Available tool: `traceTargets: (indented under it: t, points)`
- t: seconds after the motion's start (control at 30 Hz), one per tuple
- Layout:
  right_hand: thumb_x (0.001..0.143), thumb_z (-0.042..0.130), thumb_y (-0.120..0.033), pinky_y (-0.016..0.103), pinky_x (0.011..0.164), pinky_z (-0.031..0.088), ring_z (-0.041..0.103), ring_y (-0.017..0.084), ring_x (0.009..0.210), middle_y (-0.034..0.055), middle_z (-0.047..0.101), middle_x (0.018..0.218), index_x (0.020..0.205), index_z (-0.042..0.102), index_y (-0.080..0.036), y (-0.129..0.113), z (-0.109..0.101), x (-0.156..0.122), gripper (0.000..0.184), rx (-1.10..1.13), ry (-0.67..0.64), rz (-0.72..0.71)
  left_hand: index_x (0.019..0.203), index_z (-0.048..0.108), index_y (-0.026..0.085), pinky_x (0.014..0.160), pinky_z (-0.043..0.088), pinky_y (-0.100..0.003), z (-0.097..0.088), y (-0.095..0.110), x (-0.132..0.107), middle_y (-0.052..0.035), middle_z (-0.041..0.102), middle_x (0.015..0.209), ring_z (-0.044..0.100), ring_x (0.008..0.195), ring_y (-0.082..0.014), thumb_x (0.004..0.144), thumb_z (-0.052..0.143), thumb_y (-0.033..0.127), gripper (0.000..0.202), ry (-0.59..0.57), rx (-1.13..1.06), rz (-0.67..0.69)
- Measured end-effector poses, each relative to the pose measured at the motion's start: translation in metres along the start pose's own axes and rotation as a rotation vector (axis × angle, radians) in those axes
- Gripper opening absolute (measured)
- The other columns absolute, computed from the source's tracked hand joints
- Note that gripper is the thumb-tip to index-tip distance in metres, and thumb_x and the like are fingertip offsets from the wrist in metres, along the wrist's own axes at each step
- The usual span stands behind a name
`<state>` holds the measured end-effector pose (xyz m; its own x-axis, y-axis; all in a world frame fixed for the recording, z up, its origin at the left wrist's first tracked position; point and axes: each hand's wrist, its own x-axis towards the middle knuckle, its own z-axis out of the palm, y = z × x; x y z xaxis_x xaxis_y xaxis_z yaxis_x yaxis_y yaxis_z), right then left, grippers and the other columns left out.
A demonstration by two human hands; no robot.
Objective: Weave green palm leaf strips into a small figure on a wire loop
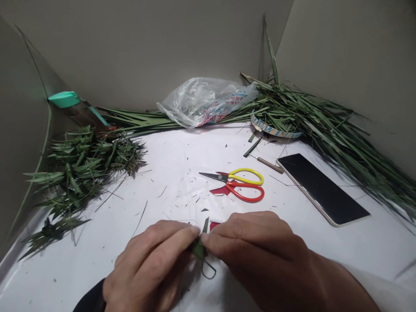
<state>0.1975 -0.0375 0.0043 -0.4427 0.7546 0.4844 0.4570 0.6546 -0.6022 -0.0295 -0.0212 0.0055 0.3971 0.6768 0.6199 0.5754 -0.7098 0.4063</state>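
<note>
Operator: Pinched shut between the fingertips of left hand (152,264) and right hand (260,247): folded leaf strip (199,250), near centre of table (182,151).
Inspector: Risk?
Operator: Uneven pull could tear it or spring the fold. Appearance: dark green, narrow, pointed tip up, thin loop hanging below. Scissors (238,184) lie farther back.

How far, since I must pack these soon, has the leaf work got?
Done, it seems: a pile of folded leaf pieces at the left. In hand: left hand and right hand pinch one small green leaf piece. To do, likely: a large heap of loose leaf strips at the right; scissors lie idle.
</note>
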Motion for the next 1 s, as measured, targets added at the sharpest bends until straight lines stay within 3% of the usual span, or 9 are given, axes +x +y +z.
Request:
traceTargets:
  t: [0.1,0.17,0.3,0.43,0.53,0.63,0.7,0.8,1.0]
  points:
    - [0.097,0.047,-0.014,0.023,0.072,0.052,0.065,0.014,0.075,0.0000,0.070,0.085,0.099,0.061,-0.022,-0.001,-0.005,0.010,0.017,-0.012,0.028,-0.062,0.121,0.066,0.025,0.074,0.060,-0.026,0.001,-0.007,0.000,-0.0058,0.075,0.104,0.072,0.089,-0.0205,0.091,0.059,0.019,0.031,-0.135,-0.040,0.065]
    - [0.100,0.040,-0.013,0.025,0.063,0.048,0.058,0.014,0.065,0.0017,0.066,0.075,0.091,0.063,-0.017,0.001,-0.005,0.014,0.025,0.006,-0.003,-0.118,0.120,0.065,0.022,0.079,0.057,-0.023,0.002,-0.011,0.000,-0.0056,0.074,0.105,0.071,0.090,-0.0173,0.090,0.057,0.011,0.033,-0.166,-0.042,0.081]
    - [0.094,0.036,-0.005,0.030,0.058,0.043,0.053,0.016,0.061,0.0044,0.065,0.073,0.090,0.065,-0.013,0.006,0.000,0.015,0.030,-0.127,-0.028,-0.181,0.116,0.064,0.014,0.078,0.055,-0.022,0.005,-0.015,0.004,-0.0066,0.073,0.098,0.069,0.088,-0.0149,0.086,0.060,0.002,0.033,-0.127,-0.081,0.153]
    - [0.094,0.042,-0.008,0.030,0.061,0.041,0.056,0.016,0.063,0.0025,0.066,0.074,0.094,0.062,-0.016,0.007,0.006,0.016,0.022,-0.149,0.036,-0.090,0.109,0.066,0.015,0.074,0.054,-0.022,0.006,-0.013,0.011,-0.0055,0.074,0.095,0.071,0.085,-0.0152,0.085,0.064,0.004,0.027,-0.094,-0.067,0.148]
    - [0.098,0.047,-0.019,0.026,0.060,0.039,0.053,0.012,0.061,-0.0033,0.061,0.071,0.090,0.058,-0.021,0.005,0.004,0.023,0.014,0.078,-0.042,0.197,0.102,0.067,0.016,0.068,0.054,-0.019,0.007,-0.010,0.017,-0.0033,0.075,0.087,0.071,0.077,-0.0131,0.087,0.063,0.007,0.018,-0.059,-0.085,0.141]
    - [0.104,0.037,-0.028,0.023,0.057,0.037,0.048,0.010,0.060,-0.0047,0.050,0.066,0.073,0.048,-0.020,0.006,-0.004,0.030,0.035,0.355,-0.245,0.450,0.102,0.067,0.016,0.063,0.052,-0.020,0.009,-0.011,0.018,-0.0021,0.073,0.080,0.069,0.069,-0.0123,0.087,0.066,0.007,0.018,-0.035,-0.077,0.096]
    - [0.105,0.033,-0.036,0.022,0.055,0.035,0.044,0.010,0.060,-0.0043,0.045,0.066,0.071,0.047,-0.019,0.008,-0.008,0.032,0.041,0.547,-0.321,0.524,0.104,0.067,0.015,0.059,0.050,-0.021,0.011,-0.013,0.017,-0.0025,0.071,0.078,0.067,0.065,-0.0126,0.086,0.067,0.007,0.020,-0.045,-0.084,0.083]
    - [0.102,0.041,-0.046,0.021,0.051,0.030,0.034,0.009,0.055,-0.0057,0.039,0.065,0.081,0.056,-0.018,0.015,-0.008,0.030,0.038,0.854,-0.383,0.611,0.105,0.067,0.015,0.060,0.050,-0.022,0.011,-0.015,0.016,-0.0029,0.071,0.078,0.067,0.065,-0.0131,0.087,0.066,0.007,0.021,-0.072,-0.089,0.093]
    - [0.093,0.062,-0.042,0.021,0.055,0.030,0.034,0.008,0.056,-0.0071,0.041,0.064,0.086,0.053,-0.018,0.025,0.004,0.022,0.027,1.188,-0.305,0.690,0.107,0.069,0.019,0.058,0.052,-0.020,0.006,-0.013,0.021,-0.0022,0.074,0.077,0.070,0.065,-0.0134,0.088,0.064,0.008,0.022,-0.055,-0.102,0.105]
